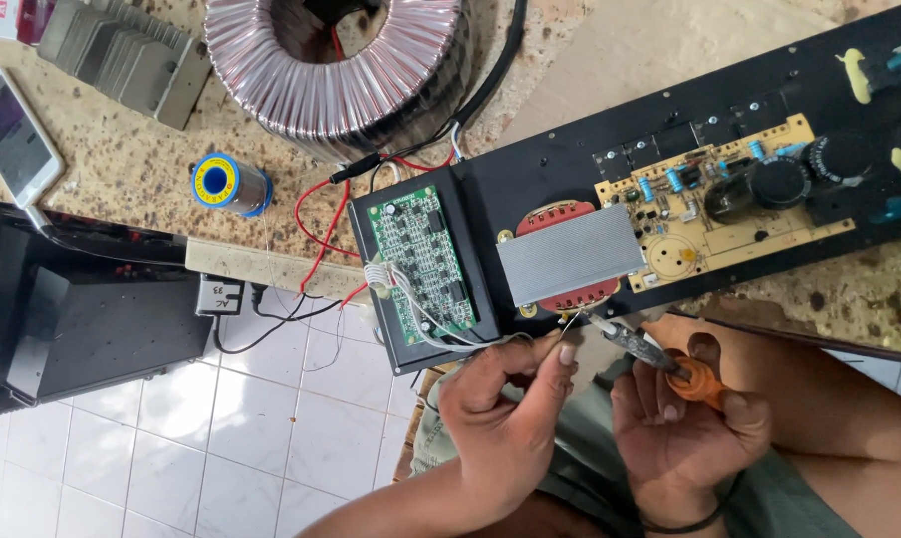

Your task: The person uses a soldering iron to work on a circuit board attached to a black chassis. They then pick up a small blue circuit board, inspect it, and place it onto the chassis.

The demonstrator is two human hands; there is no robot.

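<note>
Big black chassis panel (pixel 530 179) lies across the speckled stone counter (pixel 122 169), and it is already well populated: a tan circuit board (pixel 714 204) with dark capacitors sits mounted at its right, a grey-cased transformer (pixel 570 256) in the middle, a green circuit board (pixel 422 261) at its left with white wires curling off its lower edge. Above, a large toroidal coil (pixel 336 65) rests on the counter, its red and black leads trailing down to the panel, and a blue spool of solder (pixel 229 184) stands well to the left. So the mounting looks done; the wiring at the panel's near edge looks to be what remains. Down to the hands now: the right hand (pixel 684 428) is curled tight around an orange-handled soldering iron (pixel 659 359), tip angled up-left to just below the transformer. The left hand (pixel 510 413) comes in beside it, thumb and fingers pinched on a thin wire (pixel 567 321) held right at the iron's tip.
</note>
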